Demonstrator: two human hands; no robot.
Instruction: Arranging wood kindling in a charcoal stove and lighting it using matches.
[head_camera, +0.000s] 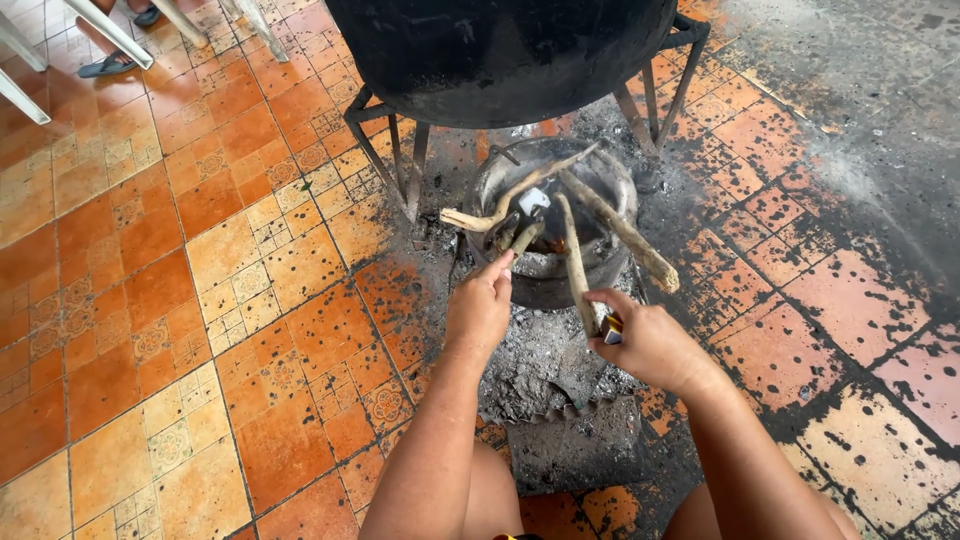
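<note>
My left hand (480, 305) is at the rim of the round fire bowl (548, 270), fingers extended, touching a short stick (522, 237), not clamped on it. My right hand (648, 345) is closed around a small lighter (611, 327), just beside a long stick (575, 262). Big black pot (500, 55) sits on a metal stand (385, 150) above, ash (545, 365) on the tiled floor (200, 280).

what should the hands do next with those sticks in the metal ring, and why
Probably bring the lighter in the right hand down to the white scrap among the sticks. The sticks already lie crossed in the fire ring under the black pot, no flame shows, and the left hand touches the short sticks at the ring's rim.
</note>
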